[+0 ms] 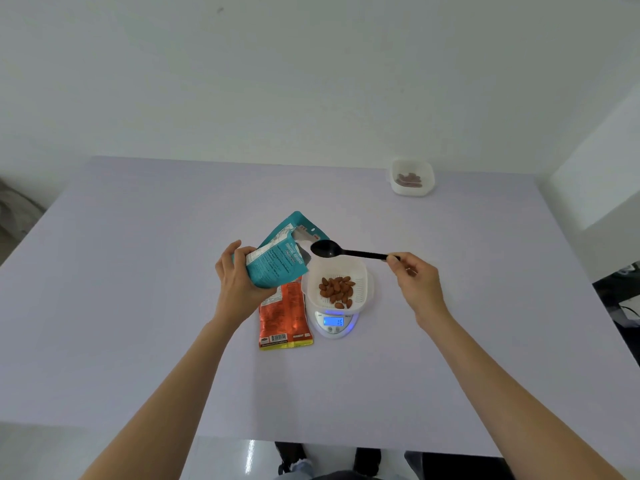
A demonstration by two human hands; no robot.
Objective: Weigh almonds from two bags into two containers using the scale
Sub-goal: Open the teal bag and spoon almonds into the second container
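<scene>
Almonds (337,291) lie in a loose heap at the bottom of the white container (362,271), which stands on the small scale (334,327); its blue display reads 16. The left hand (239,282) grips the teal bag (277,261) around its lower part and holds it tilted, the torn mouth toward the container. The right hand (417,285) pinches the end of the black spoon (325,249), whose bowl seems empty and hangs between the bag's mouth and the container's far rim. I think the main risk is that the bag tips too much and many almonds fall at once, so the weight passes the target, or some bounce onto the table (138,271). A touch of spoon or bag on the container would also disturb the reading. The almonds look whole, matte and reddish brown.
</scene>
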